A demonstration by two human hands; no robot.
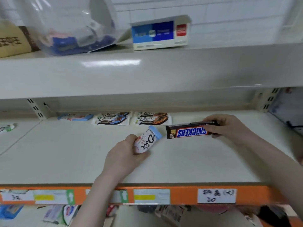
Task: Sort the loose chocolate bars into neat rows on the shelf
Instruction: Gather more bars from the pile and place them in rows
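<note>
Over the pale shelf, the left hand gripped a white-and-blue Dove bar while the right hand pinched a Snickers bar by its end, with three short rows of Dove bars lying against the back.

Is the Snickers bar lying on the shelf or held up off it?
Held: the right hand grips one end of the Snickers bar. Whether its free end touches the shelf, I cannot tell.

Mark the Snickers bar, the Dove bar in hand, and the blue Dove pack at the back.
Snickers bar (191,132), head view, on its logo.
Dove bar (146,142), head view, on its white wrapper.
Blue Dove pack (75,116), head view, wrapper middle.
</note>
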